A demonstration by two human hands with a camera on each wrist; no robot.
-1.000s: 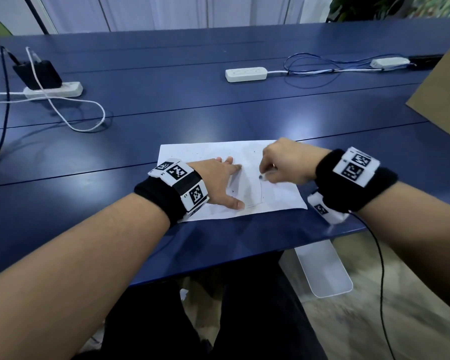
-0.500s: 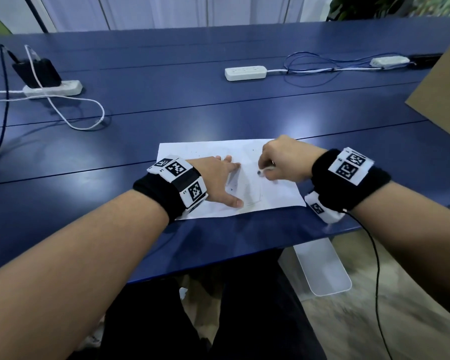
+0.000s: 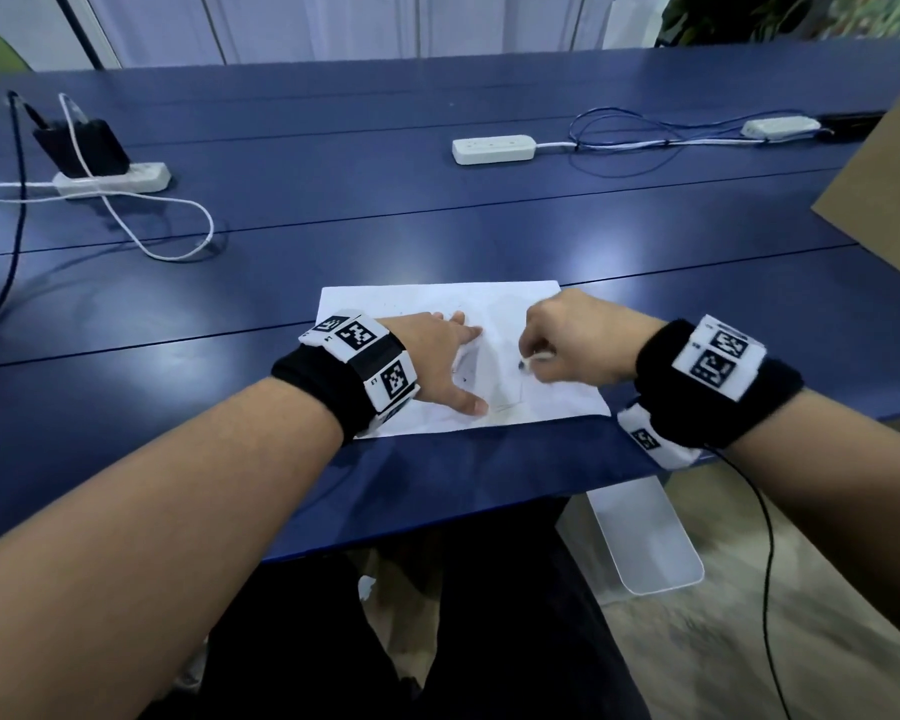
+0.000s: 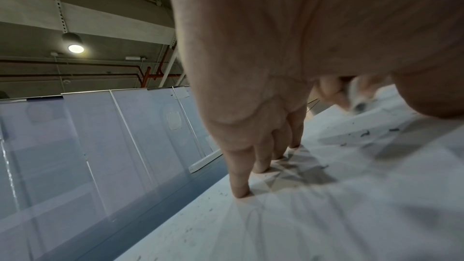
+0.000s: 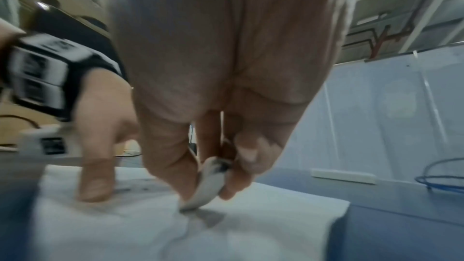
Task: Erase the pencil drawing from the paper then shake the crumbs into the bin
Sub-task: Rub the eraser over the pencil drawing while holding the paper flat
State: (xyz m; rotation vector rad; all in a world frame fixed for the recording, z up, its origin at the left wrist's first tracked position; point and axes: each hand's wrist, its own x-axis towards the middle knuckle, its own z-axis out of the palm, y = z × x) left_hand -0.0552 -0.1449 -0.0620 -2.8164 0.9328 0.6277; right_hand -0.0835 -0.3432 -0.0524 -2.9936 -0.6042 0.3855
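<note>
A white sheet of paper (image 3: 427, 304) lies on the blue table (image 3: 333, 226) near its front edge, with faint pencil lines in its middle. My left hand (image 3: 448, 366) lies flat on the paper (image 4: 326, 215), fingers straight and spread, pressing it down. My right hand (image 3: 567, 340) pinches a small white eraser (image 3: 533, 360) with a dark smudged tip and holds it against the sheet. In the right wrist view the eraser (image 5: 208, 184) sits between thumb and fingers, its lower edge on the paper (image 5: 251, 235). Dark crumbs (image 4: 364, 133) are scattered over the sheet.
A translucent white bin (image 3: 645, 532) stands on the floor below the table edge at the right. Two white power strips (image 3: 492, 149) (image 3: 113, 181) with cables lie farther back. A brown cardboard sheet (image 3: 889, 189) juts in at the right.
My right hand has rubbed the eraser back and forth a short way over the drawing. The left hand has stayed flat on the paper.
</note>
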